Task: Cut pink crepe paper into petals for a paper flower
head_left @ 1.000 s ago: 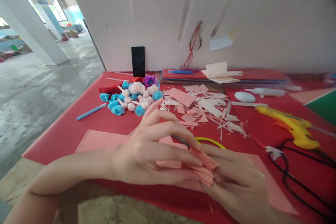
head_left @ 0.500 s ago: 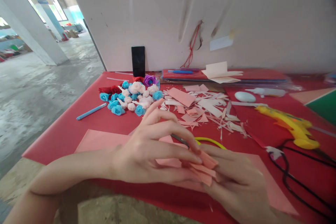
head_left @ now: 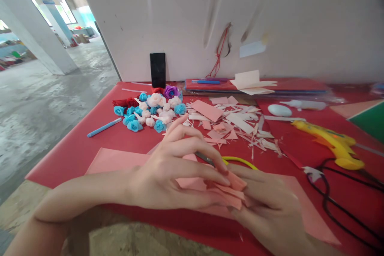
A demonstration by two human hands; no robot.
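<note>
Between my two hands is a folded piece of salmon-pink paper (head_left: 234,192), its layers fanned toward the right. My left hand (head_left: 183,168) pinches it from the left, with the index finger and thumb near its edges and the little finger raised. From the right, my right hand (head_left: 270,204) grips the same paper; its fingertips are partly hidden. Beneath both hands lies a larger pink paper sheet (head_left: 114,162) on the red table covering. Yellow-handled scissors (head_left: 240,160) lie just behind my hands, their blades partly covered by my left fingers.
Paper roses in blue, white, red and purple (head_left: 156,106) sit at the back left, by an upright black phone (head_left: 157,70) and a blue pen (head_left: 104,127). Paper scraps (head_left: 222,120) spread across the middle. A yellow glue gun (head_left: 333,142) with black cable lies right, near a white bottle (head_left: 309,105).
The folded pink paper and both hands have shifted very slightly left. The grip looks the same, and everything else stays where it was.
</note>
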